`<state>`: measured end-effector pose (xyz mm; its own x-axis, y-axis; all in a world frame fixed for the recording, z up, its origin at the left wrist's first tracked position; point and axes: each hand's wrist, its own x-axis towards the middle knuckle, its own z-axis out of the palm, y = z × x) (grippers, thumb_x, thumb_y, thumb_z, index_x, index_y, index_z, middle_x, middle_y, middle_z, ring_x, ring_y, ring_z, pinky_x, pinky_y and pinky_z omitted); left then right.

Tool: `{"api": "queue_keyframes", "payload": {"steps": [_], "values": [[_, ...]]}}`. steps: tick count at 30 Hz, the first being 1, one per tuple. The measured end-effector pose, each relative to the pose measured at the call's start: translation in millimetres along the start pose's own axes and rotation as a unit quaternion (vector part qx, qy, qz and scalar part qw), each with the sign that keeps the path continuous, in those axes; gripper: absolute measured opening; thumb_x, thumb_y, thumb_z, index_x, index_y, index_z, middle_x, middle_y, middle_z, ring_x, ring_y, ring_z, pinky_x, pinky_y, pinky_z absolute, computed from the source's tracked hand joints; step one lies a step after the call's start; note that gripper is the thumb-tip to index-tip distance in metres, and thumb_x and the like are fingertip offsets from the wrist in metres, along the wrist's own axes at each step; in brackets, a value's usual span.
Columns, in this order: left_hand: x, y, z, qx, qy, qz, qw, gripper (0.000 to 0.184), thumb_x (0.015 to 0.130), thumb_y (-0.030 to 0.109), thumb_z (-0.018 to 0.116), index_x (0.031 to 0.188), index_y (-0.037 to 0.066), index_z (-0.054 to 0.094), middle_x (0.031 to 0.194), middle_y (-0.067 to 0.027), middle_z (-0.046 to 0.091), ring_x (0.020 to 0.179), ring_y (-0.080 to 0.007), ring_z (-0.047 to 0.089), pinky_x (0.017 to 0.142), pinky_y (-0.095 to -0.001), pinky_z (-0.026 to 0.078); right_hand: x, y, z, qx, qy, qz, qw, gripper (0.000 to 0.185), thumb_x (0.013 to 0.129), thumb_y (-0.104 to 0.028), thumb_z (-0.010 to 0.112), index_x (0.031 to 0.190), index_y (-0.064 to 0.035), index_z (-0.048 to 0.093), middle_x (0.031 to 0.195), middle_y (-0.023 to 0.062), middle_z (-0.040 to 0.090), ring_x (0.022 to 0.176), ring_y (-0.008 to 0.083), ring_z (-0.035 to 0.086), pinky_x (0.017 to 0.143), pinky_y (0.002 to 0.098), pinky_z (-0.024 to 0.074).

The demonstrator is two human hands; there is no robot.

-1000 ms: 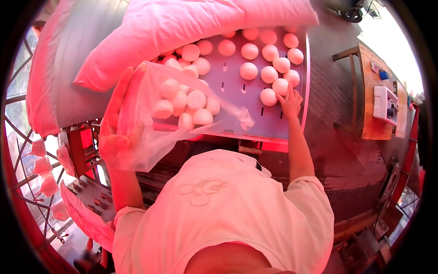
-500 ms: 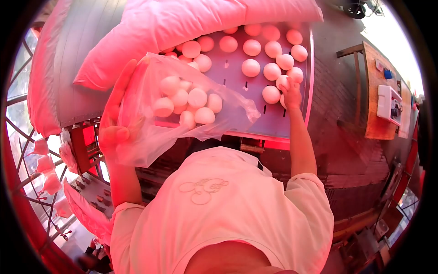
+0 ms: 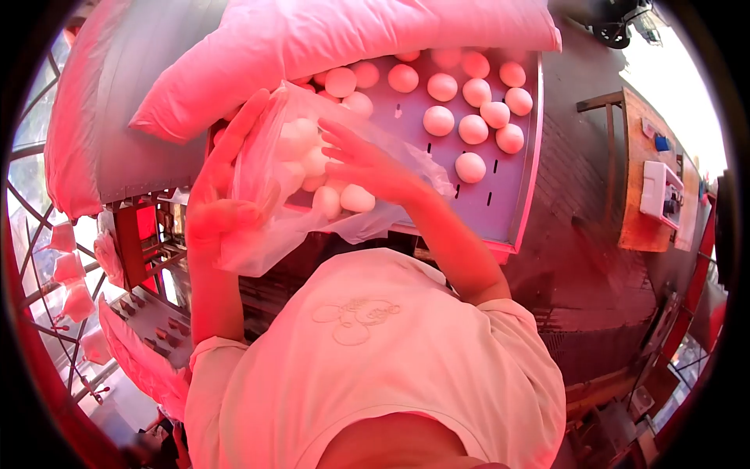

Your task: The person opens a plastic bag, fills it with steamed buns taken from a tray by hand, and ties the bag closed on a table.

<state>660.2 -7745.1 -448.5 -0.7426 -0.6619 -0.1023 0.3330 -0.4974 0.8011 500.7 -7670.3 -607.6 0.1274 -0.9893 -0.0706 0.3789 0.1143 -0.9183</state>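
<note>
My left hand (image 3: 226, 176) grips the edge of a clear plastic bag (image 3: 254, 250) on the left. Several round white balls (image 3: 357, 198) show in or through the bag; which of them lie inside is hard to tell. My right hand (image 3: 359, 162) is over the bag with its fingers spread, and no ball shows in it. Beneath the bag and to its right is a blue-grey slotted tray (image 3: 437, 199). More white balls (image 3: 470, 167) lie on its right part, in loose rows.
A large puffy cushion (image 3: 336, 39) covers the far edge of the tray. At the right stands a wooden table (image 3: 637, 211) with a white box (image 3: 662, 190) on it. White cups or bags (image 3: 69, 267) hang by a metal lattice on the left.
My right hand has moved left from the tray's right side to the bag, and its fingers have spread. Fewer balls lie at the tray's right. My left hand still holds the bag.
</note>
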Motion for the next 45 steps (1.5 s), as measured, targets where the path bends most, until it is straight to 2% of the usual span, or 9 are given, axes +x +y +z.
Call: {"api": "queue_keyframes", "payload": {"steps": [3,6,19,27,32,34,38,41,45], "values": [[-2.3,12.8,-11.6,-0.003,0.015,0.02,1.0,0.101,0.063,0.008,0.071,0.147,-0.004,0.015,0.149,-0.0181,0.028,0.104,-0.0198,0.045,0.086,-0.032,0.04,-59.1,2.4,-78.1,-0.019,0.264,0.025,0.964,0.02,0.092,-0.014,0.059,0.102,0.0023,0.064,0.089,0.0062,0.068,0.084,0.0127,0.063,0.071,0.0248,0.0511],[-3.3,15.9,-15.7,-0.008,0.019,0.03,0.999,0.102,0.063,0.008,0.071,0.147,-0.003,0.015,0.15,-0.0178,0.027,0.109,-0.0211,0.043,0.09,-0.0334,0.039,-97.7,97.0,-162.5,-0.624,0.486,0.091,0.605,0.056,0.076,-0.037,0.075,0.115,-0.0043,0.051,0.109,0.0143,0.059,0.1,0.0289,0.059,0.081,0.0413,0.0491],[12.3,11.0,-17.4,-0.026,0.0,0.04,0.999,0.104,0.062,0.009,0.073,0.147,-0.002,0.015,0.152,-0.0164,0.024,0.13,-0.0265,0.036,0.105,-0.0396,0.034,-38.5,129.8,-228.6,-0.595,0.406,0.361,0.592,0.073,0.076,-0.052,0.069,0.138,-0.034,0.033,0.119,0.0183,0.047,0.093,0.0398,0.062,0.076,0.0497,0.051],[1.9,6.8,-21.1,0.009,0.015,0.046,0.999,0.105,0.06,0.011,0.075,0.147,-0.004,0.016,0.152,-0.0156,0.024,0.137,-0.029,0.033,0.111,-0.0395,0.03,-99.6,-27.4,-115.6,0.076,0.117,0.069,0.988,0.063,0.071,-0.007,0.071,0.131,-0.0036,0.05,0.123,0.0126,0.057,0.114,0.0241,0.055,0.096,0.0388,0.0448],[7.6,1.3,-7.3,0.045,0.034,-0.019,0.998,0.104,0.06,0.012,0.074,0.146,-0.004,0.018,0.151,-0.0151,0.027,0.136,-0.0273,0.034,0.111,-0.0372,0.029,38.0,3.5,10.1,-0.234,-0.003,0.094,0.968,0.061,0.077,-0.024,0.072,0.133,-0.011,0.05,0.12,0.0157,0.058,0.105,0.0245,0.058,0.09,0.0342,0.0448],[6.0,10.5,-18.8,0.035,-0.013,-0.013,0.999,0.104,0.06,0.012,0.074,0.146,-0.004,0.019,0.15,-0.0153,0.028,0.135,-0.0271,0.035,0.111,-0.0368,0.029,64.7,58.2,50.0,-0.489,0.103,-0.219,0.838,0.056,0.082,-0.023,0.069,0.133,-0.0084,0.049,0.113,0.0147,0.062,0.103,0.0176,0.058,0.091,0.0328,0.0449],[5.8,29.0,-27.7,0.042,0.044,0.029,0.998,0.102,0.06,0.011,0.072,0.146,-0.005,0.019,0.15,-0.0159,0.028,0.135,-0.0272,0.035,0.111,-0.0369,0.029,13.4,-22.2,-49.5,-0.098,0.064,0.009,0.993,0.046,0.084,-0.014,0.068,0.126,-0.0041,0.053,0.105,0.0143,0.064,0.102,0.0222,0.06,0.088,0.0339,0.0461],[4.6,34.7,-30.0,0.048,0.069,0.047,0.995,0.101,0.061,0.011,0.071,0.146,-0.005,0.019,0.15,-0.0163,0.028,0.135,-0.0272,0.035,0.111,-0.0369,0.028,-14.1,30.6,-209.2,-0.678,0.416,-0.014,0.606,0.074,0.066,-0.022,0.082,0.13,-0.0088,0.048,0.133,0.0154,0.048,0.124,0.0352,0.043,0.095,0.0409,0.0424],[10.8,30.5,-24.3,0.062,0.089,0.05,0.993,0.099,0.061,0.01,0.069,0.146,-0.005,0.019,0.149,-0.0168,0.028,0.135,-0.0273,0.036,0.111,-0.037,0.028,-51.8,91.7,-313.2,-0.76,0.317,0.16,0.544,0.066,0.063,-0.022,0.081,0.12,-0.0104,0.051,0.119,0.0108,0.052,0.111,0.0353,0.048,0.09,0.0447,0.0437]]}}
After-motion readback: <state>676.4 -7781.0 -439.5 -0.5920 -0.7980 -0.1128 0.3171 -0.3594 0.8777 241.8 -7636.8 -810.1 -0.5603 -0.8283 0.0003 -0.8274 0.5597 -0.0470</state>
